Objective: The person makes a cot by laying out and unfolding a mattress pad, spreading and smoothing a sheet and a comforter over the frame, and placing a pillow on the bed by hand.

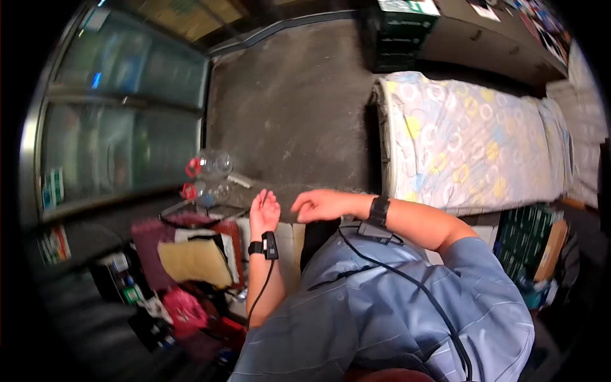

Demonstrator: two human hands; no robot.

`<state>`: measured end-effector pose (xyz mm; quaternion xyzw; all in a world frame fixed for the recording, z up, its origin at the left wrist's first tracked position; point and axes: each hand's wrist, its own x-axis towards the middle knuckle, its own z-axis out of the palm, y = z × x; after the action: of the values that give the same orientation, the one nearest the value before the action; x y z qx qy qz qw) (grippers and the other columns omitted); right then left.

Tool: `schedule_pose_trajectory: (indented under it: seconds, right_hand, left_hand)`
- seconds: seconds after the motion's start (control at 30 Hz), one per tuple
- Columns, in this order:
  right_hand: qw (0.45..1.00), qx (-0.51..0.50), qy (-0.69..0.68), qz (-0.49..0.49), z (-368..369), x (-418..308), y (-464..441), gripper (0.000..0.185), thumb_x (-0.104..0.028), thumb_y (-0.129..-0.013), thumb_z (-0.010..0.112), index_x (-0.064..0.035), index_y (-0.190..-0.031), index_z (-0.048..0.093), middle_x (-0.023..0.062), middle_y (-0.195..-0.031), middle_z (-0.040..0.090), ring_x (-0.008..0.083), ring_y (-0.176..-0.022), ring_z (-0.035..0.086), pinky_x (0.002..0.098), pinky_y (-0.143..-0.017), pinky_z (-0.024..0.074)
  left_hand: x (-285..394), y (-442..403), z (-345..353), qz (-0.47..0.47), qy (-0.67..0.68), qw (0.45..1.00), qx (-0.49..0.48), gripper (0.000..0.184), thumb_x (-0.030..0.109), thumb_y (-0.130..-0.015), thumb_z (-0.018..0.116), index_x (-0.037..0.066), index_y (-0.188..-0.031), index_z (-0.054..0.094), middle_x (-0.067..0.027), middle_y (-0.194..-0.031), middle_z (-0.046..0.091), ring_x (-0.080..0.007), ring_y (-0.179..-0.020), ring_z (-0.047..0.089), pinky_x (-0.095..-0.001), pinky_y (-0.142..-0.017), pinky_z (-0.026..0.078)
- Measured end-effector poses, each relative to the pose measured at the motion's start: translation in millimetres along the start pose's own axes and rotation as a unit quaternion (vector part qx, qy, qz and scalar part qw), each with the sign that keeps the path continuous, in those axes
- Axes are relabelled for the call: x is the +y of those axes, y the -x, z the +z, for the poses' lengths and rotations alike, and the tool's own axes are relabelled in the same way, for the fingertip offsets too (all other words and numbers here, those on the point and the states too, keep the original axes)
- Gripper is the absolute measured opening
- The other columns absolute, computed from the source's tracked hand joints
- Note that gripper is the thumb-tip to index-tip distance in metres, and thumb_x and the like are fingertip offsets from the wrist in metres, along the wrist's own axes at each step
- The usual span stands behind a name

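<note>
Shirt (331,318): blue-grey, lower centre of the frame, a black cable (431,297) crossing it.
White piece (240,181): on the floor (286,95), left of centre, just above the left hand in the frame.
Bottles (221,163): two, clear with red parts, beside the white piece.
Left hand (265,212): palm up, fingers loosely spread and slightly bent; black strap (270,245) at its wrist.
Right hand (321,205): centre of the frame, fingers curled inward; cannot tell how narrow their gap is.
Tan cloth (194,262): lower left.
Pink bag (182,309): below the cloth.
Glass doors (95,140): upper left.
Bed (471,140): upper right, patterned cover.
</note>
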<state>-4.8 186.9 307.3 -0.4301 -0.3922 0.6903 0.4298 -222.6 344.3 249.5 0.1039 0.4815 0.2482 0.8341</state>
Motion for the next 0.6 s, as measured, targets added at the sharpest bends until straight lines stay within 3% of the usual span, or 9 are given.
schedule_pose_trajectory:
  seconds: [0.03, 0.1, 0.17, 0.2, 0.23, 0.27, 0.37, 0.57, 0.6]
  right_hand:
    - [0.994, 0.098, 0.047, 0.017, -30, 12, 4, 0.032, -0.023, -0.082, 0.069, -0.0043, -0.107, 0.062, 0.0044, -0.086, 0.066, 0.0114, -0.078, 0.062, 0.0274, -0.067, 0.0502]
    - [0.954, 0.293, -0.037, 0.048, -94, 60, 25, 0.037, -0.028, -0.081, 0.068, -0.0036, -0.108, 0.063, 0.0070, -0.087, 0.068, 0.0140, -0.079, 0.064, 0.0286, -0.068, 0.0518]
    - [0.861, 0.488, 0.082, 0.118, -153, 125, 67, 0.031, -0.022, -0.082, 0.065, -0.0008, -0.104, 0.062, 0.0079, -0.086, 0.067, 0.0178, -0.070, 0.065, 0.0299, -0.064, 0.0520]
    - [0.809, 0.569, -0.078, 0.131, -160, 121, 100, 0.030, -0.019, -0.084, 0.062, -0.0011, -0.107, 0.059, 0.0089, -0.083, 0.066, 0.0197, -0.066, 0.065, 0.0308, -0.059, 0.0512]
    - [0.756, 0.620, -0.186, 0.101, -174, 172, 136, 0.030, -0.017, -0.085, 0.060, -0.0014, -0.111, 0.055, 0.0099, -0.081, 0.065, 0.0201, -0.066, 0.065, 0.0313, -0.055, 0.0507]
    - [0.689, 0.680, -0.225, 0.114, -169, 196, 169, 0.030, -0.015, -0.087, 0.057, -0.0018, -0.113, 0.053, 0.0107, -0.079, 0.063, 0.0200, -0.066, 0.064, 0.0311, -0.054, 0.0508]
    - [0.580, 0.742, -0.286, 0.179, -117, 228, 227, 0.023, -0.016, -0.088, 0.056, -0.0025, -0.106, 0.053, 0.0098, -0.078, 0.063, 0.0182, -0.064, 0.064, 0.0320, -0.053, 0.0520]
    - [0.457, 0.773, -0.406, 0.168, -25, 308, 219, 0.014, -0.016, -0.087, 0.055, -0.0046, -0.081, 0.056, 0.0078, -0.072, 0.062, 0.0175, -0.054, 0.061, 0.0299, -0.046, 0.0498]
    - [0.468, 0.768, -0.401, 0.176, -18, 316, 211, 0.017, -0.015, -0.087, 0.054, -0.0034, -0.075, 0.056, 0.0083, -0.068, 0.061, 0.0174, -0.053, 0.060, 0.0312, -0.046, 0.0494]
  left_hand:
    - [10, -14, 3, -0.010, -0.033, 0.999, -0.003, 0.027, 0.027, -0.092, 0.056, 0.011, -0.114, 0.056, -0.0050, -0.103, 0.063, -0.0176, -0.090, 0.060, -0.0326, -0.075, 0.050]
    - [37, -50, 7, -0.061, -0.066, 0.996, -0.002, 0.023, 0.025, -0.093, 0.054, 0.010, -0.110, 0.059, -0.0056, -0.102, 0.065, -0.0184, -0.088, 0.063, -0.0345, -0.074, 0.051]
    - [63, -94, 26, -0.093, -0.119, 0.988, -0.003, 0.022, 0.025, -0.092, 0.055, 0.010, -0.107, 0.061, -0.0058, -0.100, 0.066, -0.0193, -0.087, 0.063, -0.0348, -0.073, 0.051]
    - [77, -119, 43, -0.107, -0.163, 0.981, 0.003, 0.023, 0.027, -0.092, 0.054, 0.012, -0.109, 0.060, -0.0057, -0.101, 0.065, -0.0189, -0.087, 0.062, -0.0336, -0.072, 0.051]
    - [85, -143, 61, -0.118, -0.196, 0.973, 0.010, 0.024, 0.028, -0.093, 0.054, 0.013, -0.110, 0.058, -0.0057, -0.102, 0.064, -0.0186, -0.086, 0.062, -0.0324, -0.072, 0.051]
    - [94, -172, 78, -0.132, -0.226, 0.965, -0.011, 0.024, 0.028, -0.093, 0.054, 0.012, -0.110, 0.058, -0.0061, -0.102, 0.064, -0.0189, -0.085, 0.062, -0.0324, -0.070, 0.052]
    - [108, -240, 171, -0.157, -0.319, 0.933, -0.057, 0.024, 0.027, -0.093, 0.054, 0.011, -0.111, 0.057, -0.0081, -0.101, 0.065, -0.0196, -0.082, 0.064, -0.0325, -0.066, 0.053]
    - [48, -292, 387, -0.132, -0.518, 0.828, -0.169, 0.029, 0.027, -0.093, 0.056, 0.010, -0.115, 0.056, -0.0084, -0.098, 0.065, -0.0175, -0.081, 0.063, -0.0291, -0.067, 0.053]
    - [32, -291, 411, -0.123, -0.553, 0.804, -0.182, 0.029, 0.027, -0.092, 0.057, 0.010, -0.115, 0.056, -0.0081, -0.097, 0.065, -0.0173, -0.081, 0.064, -0.0292, -0.067, 0.053]
